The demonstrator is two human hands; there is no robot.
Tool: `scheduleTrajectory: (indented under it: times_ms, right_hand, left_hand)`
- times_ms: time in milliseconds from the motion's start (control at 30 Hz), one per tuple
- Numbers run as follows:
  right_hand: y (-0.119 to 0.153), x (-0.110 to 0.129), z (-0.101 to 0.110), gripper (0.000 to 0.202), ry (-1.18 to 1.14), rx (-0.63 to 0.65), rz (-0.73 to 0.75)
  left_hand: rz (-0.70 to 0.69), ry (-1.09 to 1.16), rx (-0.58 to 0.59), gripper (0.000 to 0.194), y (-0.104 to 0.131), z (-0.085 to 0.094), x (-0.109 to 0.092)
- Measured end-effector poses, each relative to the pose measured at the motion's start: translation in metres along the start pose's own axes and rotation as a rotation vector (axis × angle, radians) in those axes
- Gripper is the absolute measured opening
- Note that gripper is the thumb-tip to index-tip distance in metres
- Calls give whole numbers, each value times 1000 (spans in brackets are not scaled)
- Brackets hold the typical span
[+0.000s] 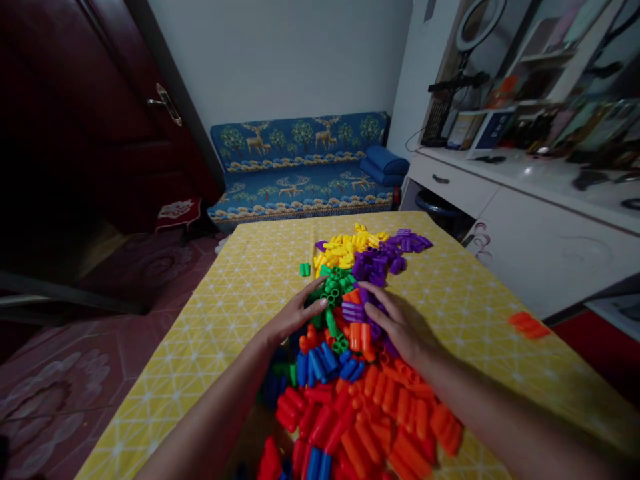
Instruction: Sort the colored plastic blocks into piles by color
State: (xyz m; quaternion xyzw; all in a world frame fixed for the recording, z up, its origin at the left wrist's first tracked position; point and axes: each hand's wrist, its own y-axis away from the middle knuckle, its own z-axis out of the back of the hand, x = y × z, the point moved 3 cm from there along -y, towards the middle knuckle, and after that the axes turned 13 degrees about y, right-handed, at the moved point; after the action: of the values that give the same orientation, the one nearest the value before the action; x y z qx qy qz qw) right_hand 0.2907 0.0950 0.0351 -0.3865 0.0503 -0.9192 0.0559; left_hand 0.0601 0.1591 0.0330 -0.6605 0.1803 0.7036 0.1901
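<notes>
Head view | left hand (296, 313): thumb and fingers parted, set against left side of green blocks (336, 280) | right hand (399, 325): fingers spread, rested on purple blocks (353, 311) | both colours heaped mid-worktop (215, 327); green nearer left, purple nearer right | axes: green mixed, some open ends camera-facing; purple by right thumb laid crosswise

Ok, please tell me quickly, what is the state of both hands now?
Left hand: open, curved against green pieces; no closed grip shows.
Right hand: open, curved against purple pieces; no closed grip shows.
</notes>
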Motion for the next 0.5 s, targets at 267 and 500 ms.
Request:
scheduleTrajectory:
  times_ms: [267,500]
  right_hand:
    - [50,66,8,59,-194,298,324]
    - [69,-117,114,50,392,-509,-53]
  left_hand:
    - [-109,-230,149,55,83,-8,-45]
    - [-197,-289,-69,38,149,10,-15]
